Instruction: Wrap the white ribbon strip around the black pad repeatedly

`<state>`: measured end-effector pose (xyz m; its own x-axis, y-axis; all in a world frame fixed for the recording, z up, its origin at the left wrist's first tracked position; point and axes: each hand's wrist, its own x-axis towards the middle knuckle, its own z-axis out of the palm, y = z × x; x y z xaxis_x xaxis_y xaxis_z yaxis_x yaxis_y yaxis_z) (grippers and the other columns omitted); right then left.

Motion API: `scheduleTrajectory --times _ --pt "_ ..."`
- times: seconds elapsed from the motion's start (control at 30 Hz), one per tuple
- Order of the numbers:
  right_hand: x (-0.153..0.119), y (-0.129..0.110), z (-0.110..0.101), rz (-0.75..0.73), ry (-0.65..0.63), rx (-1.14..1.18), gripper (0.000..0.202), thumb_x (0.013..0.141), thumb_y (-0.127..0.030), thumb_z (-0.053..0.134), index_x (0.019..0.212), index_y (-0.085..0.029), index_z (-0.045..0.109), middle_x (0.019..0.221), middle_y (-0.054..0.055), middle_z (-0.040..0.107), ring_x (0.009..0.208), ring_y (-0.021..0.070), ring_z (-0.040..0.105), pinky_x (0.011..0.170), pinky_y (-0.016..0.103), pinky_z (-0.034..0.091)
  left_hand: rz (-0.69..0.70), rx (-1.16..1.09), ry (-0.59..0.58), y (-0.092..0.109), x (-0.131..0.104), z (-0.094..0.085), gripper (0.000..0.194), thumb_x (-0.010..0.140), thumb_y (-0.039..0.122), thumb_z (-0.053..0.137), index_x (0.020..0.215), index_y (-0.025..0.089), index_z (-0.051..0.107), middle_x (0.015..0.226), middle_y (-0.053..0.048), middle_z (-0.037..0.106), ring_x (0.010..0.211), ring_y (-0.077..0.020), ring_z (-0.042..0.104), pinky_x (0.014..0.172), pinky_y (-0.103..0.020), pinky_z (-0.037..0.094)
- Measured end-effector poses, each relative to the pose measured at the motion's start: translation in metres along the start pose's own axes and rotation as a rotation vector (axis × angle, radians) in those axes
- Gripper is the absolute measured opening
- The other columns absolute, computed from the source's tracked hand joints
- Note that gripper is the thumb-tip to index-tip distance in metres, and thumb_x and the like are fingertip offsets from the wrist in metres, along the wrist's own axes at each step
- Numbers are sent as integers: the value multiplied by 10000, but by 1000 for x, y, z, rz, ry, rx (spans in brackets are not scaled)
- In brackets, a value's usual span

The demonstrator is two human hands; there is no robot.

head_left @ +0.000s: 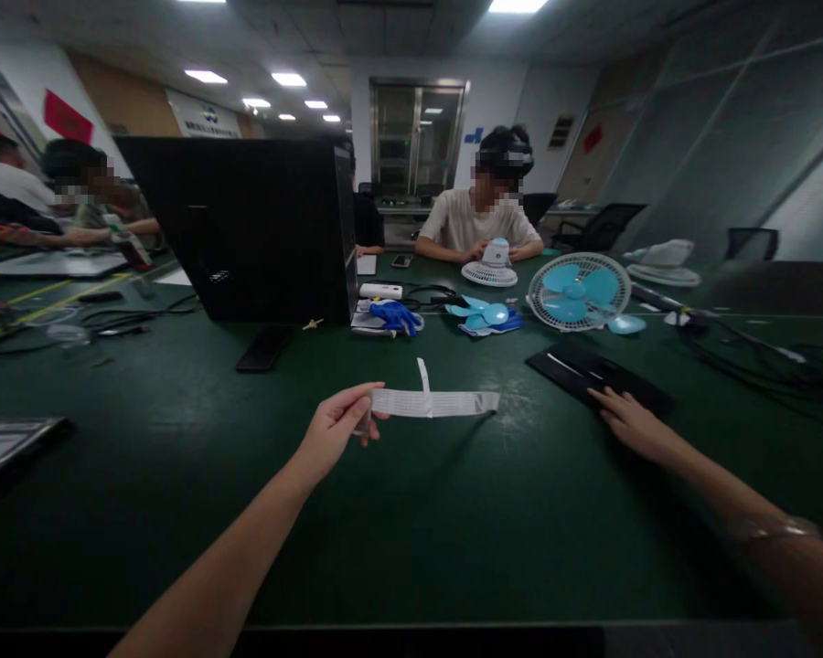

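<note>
Plainly pale, the strip bears faint rows of marks, a narrow tab standing up near its middle and a shinier right end. It stretches sideways over the table, its left end pinched between the left hand's thumb and fingers. The right hand, fingers extended and gripping nothing, rests on a black slab. Beyond lie a phone, key, blue glove, blue blades and caged fan; a big black case blocks the view behind it.

Near, the left hand holds the paper strip. Beyond, the fan blade lies between computer case, left, and fan guard, right.
</note>
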<state>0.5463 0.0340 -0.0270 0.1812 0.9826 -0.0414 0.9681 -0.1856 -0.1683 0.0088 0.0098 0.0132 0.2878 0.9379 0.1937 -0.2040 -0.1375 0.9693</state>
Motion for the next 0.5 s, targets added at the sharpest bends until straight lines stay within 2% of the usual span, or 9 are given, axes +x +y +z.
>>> scheduleTrajectory --times 0.2,0.27,0.4,0.5 --pt "-18 -109 18 -396 -85 6 570 939 -409 310 1489 -260 339 1561 22 230 1439 272 126 1171 486 174 -52 -343 18 2 -1 -5 300 797 307 714 1062 174 675 692 -6 660 476 -77 553 420 -173 412" --pt "-27 -140 19 -516 -123 11 544 956 -397 311 1488 -289 333 1565 5 218 1440 259 124 1174 489 162 -62 -431 32 4 0 -6 278 786 276 725 1039 175 671 667 10 634 467 -67 538 419 -164 404" --pt "-52 -188 16 -745 -194 47 532 968 -363 340 1493 -282 320 1569 19 196 1437 279 132 1164 529 160 -77 -533 86 9 0 -8 260 777 247 730 1020 191 653 664 25 610 470 -56 517 420 -153 384" --pt "-72 -212 9 -851 -226 74 507 982 -311 336 1487 -328 312 1571 -9 194 1438 244 142 1167 514 172 -91 -521 132 11 1 -8 270 770 256 732 1017 203 638 679 24 616 477 -60 506 418 -159 372"
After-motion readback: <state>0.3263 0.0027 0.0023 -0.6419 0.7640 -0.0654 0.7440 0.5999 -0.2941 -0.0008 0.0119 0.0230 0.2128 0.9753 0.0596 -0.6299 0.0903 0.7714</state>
